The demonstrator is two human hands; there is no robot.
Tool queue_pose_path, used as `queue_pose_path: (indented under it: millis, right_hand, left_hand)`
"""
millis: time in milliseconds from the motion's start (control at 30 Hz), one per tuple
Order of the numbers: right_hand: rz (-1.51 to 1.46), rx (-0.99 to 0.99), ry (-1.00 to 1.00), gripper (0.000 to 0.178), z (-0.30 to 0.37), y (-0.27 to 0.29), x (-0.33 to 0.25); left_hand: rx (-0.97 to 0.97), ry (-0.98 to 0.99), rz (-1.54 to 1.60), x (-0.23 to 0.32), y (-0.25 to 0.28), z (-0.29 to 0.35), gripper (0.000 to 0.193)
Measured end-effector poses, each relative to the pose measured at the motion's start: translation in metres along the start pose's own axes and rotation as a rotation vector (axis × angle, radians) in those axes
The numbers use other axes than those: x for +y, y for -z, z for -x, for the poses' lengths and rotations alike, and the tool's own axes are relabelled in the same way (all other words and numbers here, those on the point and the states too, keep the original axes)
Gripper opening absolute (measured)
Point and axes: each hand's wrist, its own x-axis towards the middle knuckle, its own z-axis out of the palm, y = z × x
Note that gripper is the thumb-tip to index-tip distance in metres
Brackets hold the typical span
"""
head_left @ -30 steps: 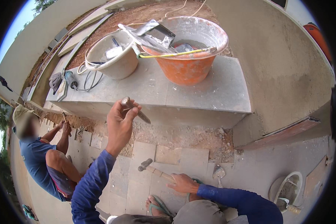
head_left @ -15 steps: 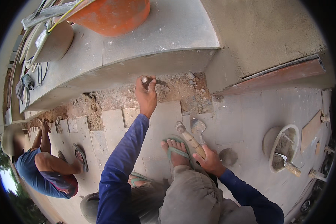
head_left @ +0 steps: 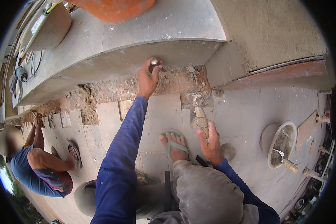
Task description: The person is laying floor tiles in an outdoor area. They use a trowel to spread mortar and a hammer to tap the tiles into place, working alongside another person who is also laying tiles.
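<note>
My left hand (head_left: 147, 84) reaches forward, its fingers closed around a metal chisel (head_left: 154, 63). The chisel's round struck end faces up, and the hand hides most of its shaft. It is held over a strip of broken rubble and soil (head_left: 175, 83) at the foot of the grey step (head_left: 138, 56). My right hand (head_left: 210, 143) grips the wooden handle of a hammer (head_left: 201, 117). That hammer is raised, its head in front of the tiles by the rubble's edge, apart from the chisel. Grey floor tiles (head_left: 162, 114) border the strip on the near side.
An orange tub (head_left: 117, 9) and a pale basin (head_left: 54, 31) stand on the step, with a power tool (head_left: 21, 74) farther left. Another person (head_left: 41, 168) crouches at left, hands at the strip. At right, a mortar tub (head_left: 273, 147) holds a trowel (head_left: 288, 165).
My right hand has lifted the hammer up and forward. My left hand's chisel now appears more end-on, slightly higher in the picture. The whole view has shifted a little.
</note>
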Motion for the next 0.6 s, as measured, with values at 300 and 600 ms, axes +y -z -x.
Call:
queue_pose_path:
  millis: [300, 600]
  right_hand:
    - [0.034, 0.072, 0.038, 0.046, -0.057, -0.01, -0.032]
    - [0.064, 0.161, 0.135, 0.058, -0.07, -0.008, -0.06]
  left_hand:
    - [-0.428, -0.108, -0.318, 0.003, 0.001, -0.029, 0.023]
    - [-0.556, -0.153, -0.285, 0.015, 0.001, -0.043, 0.024]
